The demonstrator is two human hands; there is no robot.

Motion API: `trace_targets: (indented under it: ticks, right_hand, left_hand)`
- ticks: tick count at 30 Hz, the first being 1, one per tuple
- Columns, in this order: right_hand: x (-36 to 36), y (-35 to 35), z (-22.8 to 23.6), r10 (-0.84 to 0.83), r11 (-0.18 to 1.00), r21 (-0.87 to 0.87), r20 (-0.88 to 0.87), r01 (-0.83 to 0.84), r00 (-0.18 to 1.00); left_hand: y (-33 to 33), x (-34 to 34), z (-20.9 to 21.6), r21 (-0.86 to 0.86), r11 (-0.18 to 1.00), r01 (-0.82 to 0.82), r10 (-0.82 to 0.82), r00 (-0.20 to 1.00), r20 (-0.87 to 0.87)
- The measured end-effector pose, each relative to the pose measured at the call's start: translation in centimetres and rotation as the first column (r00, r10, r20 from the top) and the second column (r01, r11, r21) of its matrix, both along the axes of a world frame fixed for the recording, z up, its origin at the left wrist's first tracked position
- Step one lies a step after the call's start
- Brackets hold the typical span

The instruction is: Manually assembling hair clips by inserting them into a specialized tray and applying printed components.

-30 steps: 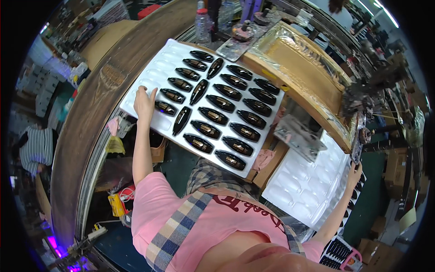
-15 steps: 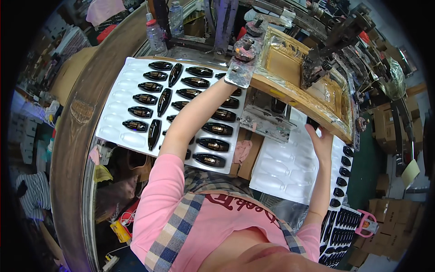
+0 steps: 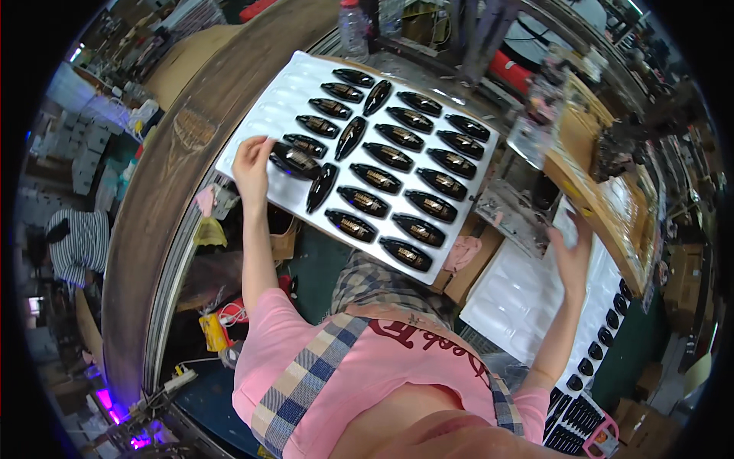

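Note:
My left hand [image 3: 254, 164] is closed on one end of a glossy black bottle-shaped piece [image 3: 297, 162] with gold print. It holds the piece over the left part of a white moulded tray [image 3: 283, 96], where rows of similar black pieces lie, a few set crosswise. The held piece hides what lies beneath it. To the right, my right hand [image 3: 572, 256] has thumb and fingers apart, with nothing visible between them. It is over a second white tray [image 3: 501, 294], beside a wooden screen frame [image 3: 596, 203]. A dark piece [image 3: 544, 191] sits at the metal fixture near that frame.
A plastic bottle with a red cap [image 3: 353, 34] stands behind the first tray. Small black pieces [image 3: 605, 336] line the second tray's right edge. A pink cloth [image 3: 462, 252] lies between the trays. A thick wooden edge [image 3: 164, 191] curves along the left.
My left hand has moved from the screen frame to the left side of the first tray, now gripping a black piece. The view has shifted left; my right hand stays near the frame.

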State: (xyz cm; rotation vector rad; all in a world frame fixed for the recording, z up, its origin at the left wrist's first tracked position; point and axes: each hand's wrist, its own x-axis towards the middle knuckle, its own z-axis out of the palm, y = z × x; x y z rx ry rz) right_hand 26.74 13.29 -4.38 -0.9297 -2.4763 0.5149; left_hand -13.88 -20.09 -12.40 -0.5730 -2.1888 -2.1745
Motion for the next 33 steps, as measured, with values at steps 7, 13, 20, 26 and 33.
trace_targets:
  ticks: [7,13,20,26,33]
  right_hand:
    - [8.6,-1.2,1.3,-0.189,0.978,-0.133,-0.247,0.160,0.950]
    - [17.3,-2.3,2.8,-0.485,0.874,-0.136,-0.273,0.466,0.831]
    - [32.6,-5.3,-0.4,-0.794,0.596,0.155,0.260,0.788,0.550]
    - [36.9,-7.7,-3.3,-0.750,0.534,-0.190,0.342,0.824,0.566]
    - [34.2,-8.7,-2.1,-0.835,0.549,0.180,0.176,0.816,0.522]
  left_hand:
    - [-5.7,-1.3,-6.1,-0.238,0.965,-0.106,0.117,0.992,0.035]
    - [-7.9,-3.4,-9.4,-0.609,0.749,-0.260,0.021,0.929,-0.370]
    - [0.4,0.3,-2.4,-0.519,0.790,-0.326,0.048,0.878,-0.477]
    - [12.8,7.0,2.2,-0.304,0.921,0.242,-0.342,0.877,-0.338]
    - [23.0,12.0,5.1,-0.298,0.835,0.463,-0.548,0.745,-0.379]
